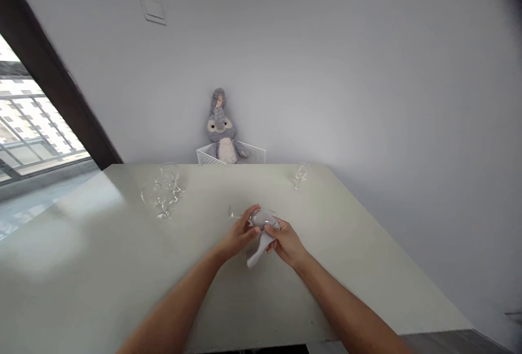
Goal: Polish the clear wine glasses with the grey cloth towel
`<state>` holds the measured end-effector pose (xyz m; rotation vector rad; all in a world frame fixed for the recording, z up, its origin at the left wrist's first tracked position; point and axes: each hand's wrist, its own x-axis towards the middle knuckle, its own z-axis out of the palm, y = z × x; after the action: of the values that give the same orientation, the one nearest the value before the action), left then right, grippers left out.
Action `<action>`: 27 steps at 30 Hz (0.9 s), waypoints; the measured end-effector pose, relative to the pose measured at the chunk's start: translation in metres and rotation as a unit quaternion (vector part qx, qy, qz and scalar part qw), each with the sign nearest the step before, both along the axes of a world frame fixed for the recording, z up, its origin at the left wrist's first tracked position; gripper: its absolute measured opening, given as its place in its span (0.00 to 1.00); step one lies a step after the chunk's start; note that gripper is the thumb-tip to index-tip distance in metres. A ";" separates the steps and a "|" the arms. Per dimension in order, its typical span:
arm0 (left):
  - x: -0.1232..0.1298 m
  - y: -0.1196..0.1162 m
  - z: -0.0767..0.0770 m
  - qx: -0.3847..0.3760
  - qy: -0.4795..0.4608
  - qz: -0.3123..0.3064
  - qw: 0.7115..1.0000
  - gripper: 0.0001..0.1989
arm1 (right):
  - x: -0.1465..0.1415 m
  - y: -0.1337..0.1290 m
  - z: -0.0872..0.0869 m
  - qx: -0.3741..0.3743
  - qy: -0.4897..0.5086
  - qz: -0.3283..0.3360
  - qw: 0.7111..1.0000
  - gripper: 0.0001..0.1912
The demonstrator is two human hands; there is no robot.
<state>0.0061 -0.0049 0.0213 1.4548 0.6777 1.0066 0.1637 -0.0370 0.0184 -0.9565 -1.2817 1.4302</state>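
1. A stemmed wine glass is held on its side over the middle of the counter, with its foot pointed toward the counter's left side.
2. A grey cloth is seen bunched inside the bowl of the glass, its loose end hanging out toward the counter's near edge.
3. The bowl is gripped from the left by the left hand, its fingers closed narrowly around the glass.
4. The glass and cloth are gripped from the right by the right hand, its fingers closed narrowly near the mouth of the bowl.
5. A tight cluster of clear stemmed glasses is placed toward the far left of the counter; their exact number cannot be told through the overlap.
6. A single clear glass is placed by the counter's far edge, toward the right.
7. A grey stuffed toy is seated in a white perforated basket just beyond the counter's far edge, against a white wall.
8. A window is seen beyond the counter's left side.
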 end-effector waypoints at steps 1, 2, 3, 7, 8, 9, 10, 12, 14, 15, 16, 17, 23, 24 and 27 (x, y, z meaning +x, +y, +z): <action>0.001 -0.001 0.001 0.001 -0.009 -0.004 1.000 0.27 | 0.001 0.001 0.000 -0.024 0.046 0.004 0.999 0.17; 0.001 -0.001 0.001 0.001 -0.014 0.001 1.000 0.27 | 0.001 0.001 -0.001 -0.027 0.064 0.010 0.998 0.18; 0.002 0.000 0.000 0.000 -0.016 0.014 1.000 0.26 | 0.000 0.001 -0.003 -0.012 0.051 0.015 0.998 0.18; 0.001 0.006 -0.006 -0.054 0.019 0.058 0.997 0.22 | -0.007 -0.005 -0.007 0.153 -0.180 0.015 0.972 0.16; 0.001 0.007 -0.006 -0.074 0.026 0.056 0.995 0.23 | -0.008 -0.006 -0.007 0.191 -0.232 0.004 0.954 0.15; 0.001 0.007 -0.006 -0.088 0.026 0.051 0.994 0.24 | -0.007 -0.006 -0.007 0.213 -0.262 -0.007 0.941 0.14; 0.001 0.006 -0.005 -0.095 0.018 0.042 0.994 0.24 | -0.007 -0.005 -0.006 0.213 -0.266 -0.019 0.940 0.14; 0.002 0.002 -0.002 -0.091 -0.012 0.008 0.996 0.23 | -0.004 -0.002 -0.005 0.146 -0.193 -0.035 0.970 0.15; 0.004 -0.002 0.001 -0.079 -0.043 -0.026 0.996 0.27 | -0.002 0.001 -0.005 0.037 -0.051 -0.036 0.997 0.17; 0.004 -0.004 0.003 -0.076 -0.057 -0.035 0.995 0.29 | -0.001 0.002 -0.006 -0.008 0.020 -0.033 0.999 0.18; 0.005 -0.005 0.004 -0.073 -0.071 -0.033 0.994 0.29 | -0.002 0.003 -0.006 -0.037 0.075 -0.027 0.996 0.19; 0.005 -0.005 0.004 -0.070 -0.083 -0.023 0.994 0.28 | -0.002 0.003 -0.007 -0.047 0.103 -0.019 0.993 0.20; 0.002 0.003 -0.001 -0.080 -0.056 0.033 0.995 0.24 | -0.002 -0.002 -0.007 0.213 -0.239 -0.010 0.947 0.21; 0.001 0.005 -0.002 -0.072 -0.024 0.038 0.996 0.23 | -0.001 -0.002 -0.006 0.251 -0.299 -0.016 0.920 0.18; -0.004 0.006 -0.002 0.012 0.077 0.099 0.992 0.19 | 0.007 0.003 -0.006 0.265 -0.357 -0.049 0.894 0.16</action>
<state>0.0023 0.0006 0.0193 1.5188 0.9392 1.0654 0.1704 -0.0344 0.0125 -1.1753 -1.9876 0.5677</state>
